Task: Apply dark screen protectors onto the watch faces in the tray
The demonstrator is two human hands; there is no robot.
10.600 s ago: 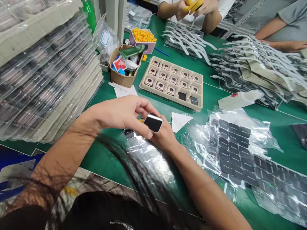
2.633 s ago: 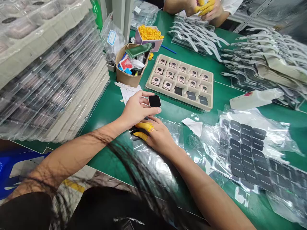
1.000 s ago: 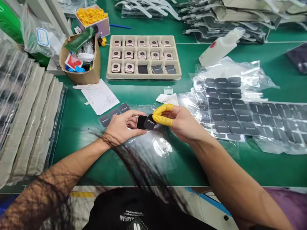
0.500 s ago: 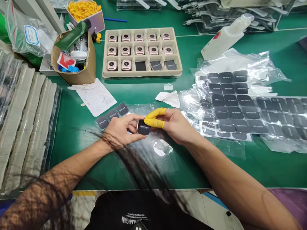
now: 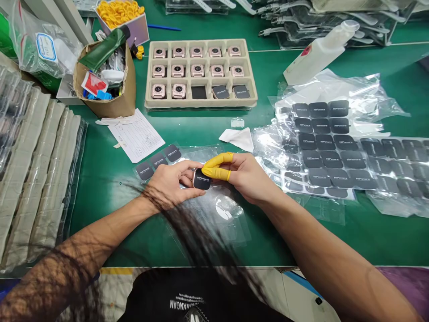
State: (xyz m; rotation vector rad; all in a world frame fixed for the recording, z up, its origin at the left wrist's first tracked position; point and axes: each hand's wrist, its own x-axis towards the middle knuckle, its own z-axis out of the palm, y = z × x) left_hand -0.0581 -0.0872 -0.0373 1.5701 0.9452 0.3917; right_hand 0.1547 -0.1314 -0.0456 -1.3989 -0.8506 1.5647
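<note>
Low over the table's middle, my left hand (image 5: 167,182) grips a small square watch (image 5: 194,180) by its sides between thumb and fingers. A black film (image 5: 203,181) with white lettering covers the watch's face. Yellow finger cots sit on the thumb and forefinger of my right hand (image 5: 246,175), which are closed at the film's upper right corner. Whether the film's edge is lifted there cannot be made out. Beneath the hands lies a clear plastic sheet (image 5: 231,223). Several black films (image 5: 158,161) on a clear backing lie beside my left hand.
A beige compartment tray (image 5: 201,106) with several pink watches stands ahead. Sheets of black films (image 5: 331,159) and a white bottle (image 5: 318,56) are at right. A cardboard box (image 5: 125,96) and paper (image 5: 136,137) lie left, near stacked trays (image 5: 50,179). A white cloth (image 5: 238,139) lies centrally.
The whole view has shifted slightly. Both hands keep their hold, and the yellow-covered fingers have moved only a little at the watch's corner, baring slightly more of the lettering.
</note>
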